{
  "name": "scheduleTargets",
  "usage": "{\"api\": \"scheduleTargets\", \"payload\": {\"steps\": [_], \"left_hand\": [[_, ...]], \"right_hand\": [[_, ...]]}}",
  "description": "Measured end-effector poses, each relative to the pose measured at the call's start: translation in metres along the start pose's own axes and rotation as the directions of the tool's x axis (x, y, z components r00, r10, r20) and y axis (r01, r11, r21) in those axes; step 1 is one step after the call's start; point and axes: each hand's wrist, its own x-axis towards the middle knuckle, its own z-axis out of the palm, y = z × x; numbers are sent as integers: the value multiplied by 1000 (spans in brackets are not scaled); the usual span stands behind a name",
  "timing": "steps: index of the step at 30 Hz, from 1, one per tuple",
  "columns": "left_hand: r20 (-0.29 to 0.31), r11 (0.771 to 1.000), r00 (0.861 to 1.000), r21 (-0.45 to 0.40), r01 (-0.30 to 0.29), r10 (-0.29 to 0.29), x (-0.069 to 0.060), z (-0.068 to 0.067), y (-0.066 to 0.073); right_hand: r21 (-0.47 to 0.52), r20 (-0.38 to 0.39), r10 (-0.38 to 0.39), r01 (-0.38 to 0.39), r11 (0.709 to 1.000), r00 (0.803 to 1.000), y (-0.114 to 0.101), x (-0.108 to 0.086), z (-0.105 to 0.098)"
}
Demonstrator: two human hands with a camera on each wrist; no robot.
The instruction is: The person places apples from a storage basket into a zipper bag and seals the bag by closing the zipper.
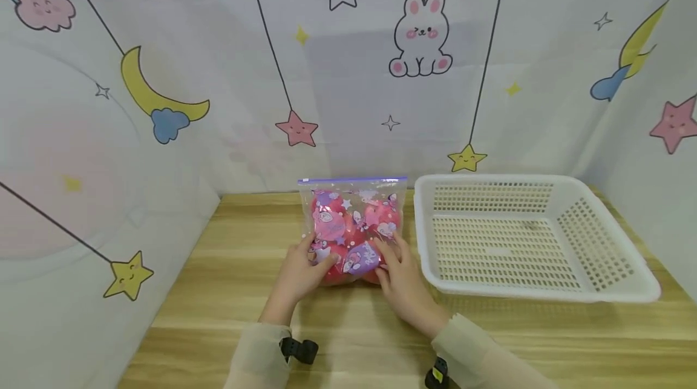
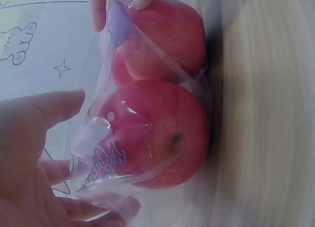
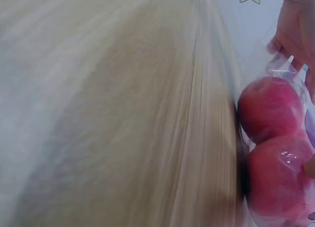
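Note:
A clear zip bag (image 1: 354, 225) with a purple slider top and printed stars and cartoon figures lies on the wooden table. Inside are several red apples (image 2: 162, 133). My left hand (image 1: 302, 269) rests on the bag's lower left side; in the left wrist view its thumb stands apart from the fingers, which lie by the loose plastic corner. On the lower right side, my right hand (image 1: 402, 280) touches the bag with its fingers spread over the plastic. Two apples (image 3: 270, 109) show low in the bag in the right wrist view.
A white plastic basket (image 1: 536, 296) with a perforated floor and walls stands on the table to the right of the bag. Behind and at both sides hangs a white curtain (image 1: 359, 98) printed with rabbits, stars and moons. Wood-grain table (image 1: 239, 256) extends left of the bag.

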Motion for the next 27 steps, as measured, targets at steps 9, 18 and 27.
{"api": "scheduleTargets", "payload": {"steps": [9,18,27], "left_hand": [[10,997,1000,79,27,-28,-1,7,-15],[91,998,995,23,50,-52,-4,8,-17],[52,993,997,100,59,-64,2,2,-14]], "right_hand": [[-36,197,127,-122,992,972,7,-13,-9],[-119,265,142,-114,986,954,5,-22,-11],[-103,308,168,-143,984,936,-3,-21,-15]]}}
